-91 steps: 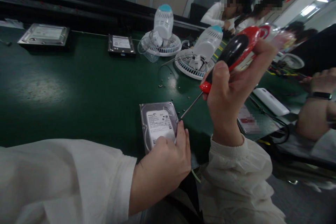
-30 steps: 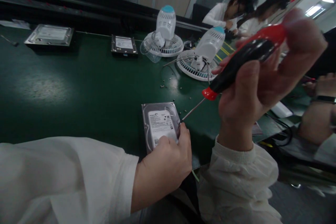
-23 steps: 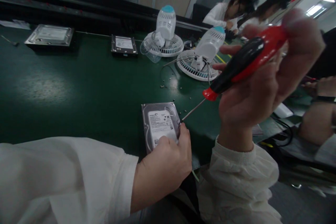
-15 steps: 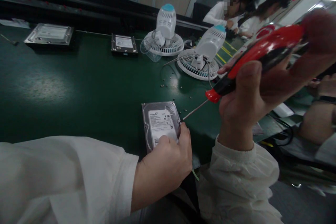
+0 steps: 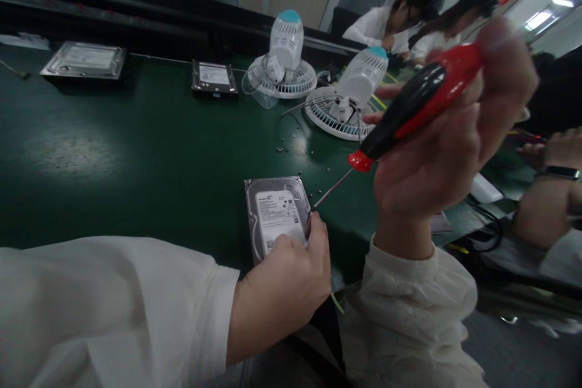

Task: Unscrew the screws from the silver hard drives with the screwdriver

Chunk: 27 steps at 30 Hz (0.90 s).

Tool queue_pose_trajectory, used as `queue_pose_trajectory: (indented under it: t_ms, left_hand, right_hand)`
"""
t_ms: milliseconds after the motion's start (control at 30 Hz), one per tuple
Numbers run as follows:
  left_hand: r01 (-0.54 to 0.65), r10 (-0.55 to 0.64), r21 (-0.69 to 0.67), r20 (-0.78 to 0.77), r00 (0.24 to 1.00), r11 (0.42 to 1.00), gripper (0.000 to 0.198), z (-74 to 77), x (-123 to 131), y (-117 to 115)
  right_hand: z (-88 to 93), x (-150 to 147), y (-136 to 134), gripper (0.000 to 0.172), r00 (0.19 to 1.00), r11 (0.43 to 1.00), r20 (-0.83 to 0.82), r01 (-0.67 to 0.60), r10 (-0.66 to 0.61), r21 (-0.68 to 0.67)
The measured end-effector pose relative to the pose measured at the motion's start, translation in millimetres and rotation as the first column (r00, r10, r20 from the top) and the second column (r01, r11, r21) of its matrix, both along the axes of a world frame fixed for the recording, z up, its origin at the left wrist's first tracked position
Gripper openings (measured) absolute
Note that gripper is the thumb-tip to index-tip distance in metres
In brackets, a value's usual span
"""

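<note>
A silver hard drive [image 5: 278,212] with a white label lies on the green tabletop near its front edge. My left hand [image 5: 291,276] is closed over the drive's near right part, with fingertips by its right edge. In my right hand [image 5: 436,157] is a screwdriver [image 5: 409,106] with a red and black handle, held tilted up to the right. Its thin shaft runs down to the drive's right edge, and the tip is close to my left fingertips. Whether the tip sits in a screw cannot be made out. Several small screws [image 5: 319,192] lie just beyond the drive.
Two white fans with blue tops [image 5: 286,42] [image 5: 368,76] stand toward the back. A smaller drive [image 5: 214,77] and a larger drive [image 5: 84,63] lie at the back left. Two people work at the far right; another person's arm with a watch [image 5: 561,173] is at the right edge.
My right hand has turned and shifted left around the screwdriver handle, showing more of its black side. The tip stays at the drive's edge. My left hand and the drive look unmoved.
</note>
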<state>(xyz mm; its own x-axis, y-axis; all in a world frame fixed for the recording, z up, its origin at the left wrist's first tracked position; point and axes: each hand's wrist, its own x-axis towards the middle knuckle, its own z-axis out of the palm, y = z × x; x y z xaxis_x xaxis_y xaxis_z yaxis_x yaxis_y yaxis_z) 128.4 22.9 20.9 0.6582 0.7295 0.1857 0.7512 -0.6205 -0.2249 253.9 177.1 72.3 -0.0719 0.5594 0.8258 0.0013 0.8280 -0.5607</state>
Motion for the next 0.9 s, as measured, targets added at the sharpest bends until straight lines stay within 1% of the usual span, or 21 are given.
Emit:
queue_pose_trajectory:
  t_ms: [33, 67, 100, 167, 233, 267, 333, 433, 500, 533, 633, 667, 700, 800, 833, 867, 900]
  left_hand:
    - [-0.001, 0.001, -0.002, 0.003, 1.000, 1.000, 0.050, -0.4, 0, 0]
    - [-0.004, 0.004, -0.003, 0.008, 1.000, 1.000, 0.051, -1.0, 0, 0]
    - [-0.006, 0.007, -0.001, 0.013, 1.000, 1.000, 0.051, -1.8, 0, 0]
    - [-0.014, 0.013, 0.014, 0.027, 1.000, 1.000, 0.053, -3.8, 1, 0]
    - [-0.025, 0.023, 0.037, 0.040, 0.999, 0.999, 0.055, -6.1, 2, 0]
    - [-0.033, 0.030, 0.048, 0.045, 0.999, 0.998, 0.055, -7.0, 2, -1]
    - [-0.043, 0.039, 0.065, 0.049, 0.998, 0.997, 0.055, -8.1, 3, -1]
    - [-0.049, 0.046, 0.090, 0.042, 0.998, 0.995, 0.053, -7.8, 3, -1]
    - [-0.051, 0.048, 0.100, 0.034, 0.998, 0.994, 0.053, -7.2, 4, 0]
    - [-0.051, 0.048, 0.103, 0.033, 0.998, 0.993, 0.053, -7.0, 4, 0]
    - [-0.048, 0.044, 0.112, 0.035, 0.998, 0.993, 0.054, -7.9, 4, 0]
    - [-0.046, 0.042, 0.114, 0.036, 0.998, 0.992, 0.054, -8.6, 4, 1]
    - [-0.047, 0.043, 0.113, 0.033, 0.999, 0.993, 0.055, -9.4, 4, 0]
    - [-0.050, 0.048, 0.108, 0.017, 0.999, 0.993, 0.056, -11.4, 5, 0]
    - [-0.050, 0.048, 0.111, 0.014, 0.999, 0.993, 0.056, -11.8, 5, 0]
    - [-0.047, 0.045, 0.117, 0.016, 0.999, 0.992, 0.056, -12.1, 5, 0]
    - [-0.044, 0.042, 0.124, 0.021, 0.999, 0.991, 0.056, -12.3, 4, 0]
  right_hand:
    - [-1.0, 1, 5, 0.051, 1.000, 0.996, -0.005, -0.023, 0.024, 0.086]
    - [-1.8, 1, 11, 0.049, 1.000, 0.983, -0.002, -0.024, 0.025, 0.181]
    - [-2.4, 2, 15, 0.049, 1.000, 0.963, -0.018, -0.011, 0.017, 0.271]
    - [-3.0, 1, 21, 0.052, 0.996, 0.916, -0.080, 0.063, -0.034, 0.395]
    - [-2.8, 1, 21, 0.055, 0.991, 0.916, -0.110, 0.115, -0.078, 0.384]
    - [-2.6, 1, 20, 0.055, 0.990, 0.925, -0.110, 0.122, -0.088, 0.360]
    - [-2.3, 1, 16, 0.052, 0.995, 0.948, -0.077, 0.088, -0.067, 0.304]
    - [-2.3, 1, 10, 0.053, 1.000, 0.980, 0.024, -0.001, -0.004, 0.200]
    - [-2.7, 1, 6, 0.051, 0.998, 0.988, 0.068, -0.006, -0.005, 0.155]
    - [-2.9, 1, 5, 0.050, 0.998, 0.987, 0.059, 0.014, -0.024, 0.162]
    - [-2.4, 0, 1, 0.048, 0.996, 0.976, -0.049, 0.081, -0.073, 0.201]
    - [-1.8, 0, 0, 0.045, 0.995, 0.978, -0.083, 0.068, -0.053, 0.196]
    - [-1.2, 0, -1, 0.042, 0.995, 0.985, -0.099, 0.025, -0.008, 0.169]
    - [0.1, -1, -2, 0.040, 0.985, 0.985, -0.070, -0.150, 0.156, 0.091]
    - [0.0, -1, -2, 0.041, 0.983, 0.981, -0.054, -0.173, 0.178, 0.087]
    - [-0.2, -2, -2, 0.042, 0.985, 0.982, -0.047, -0.163, 0.168, 0.094]
    - [-0.7, -2, -2, 0.043, 0.990, 0.986, -0.053, -0.128, 0.134, 0.110]
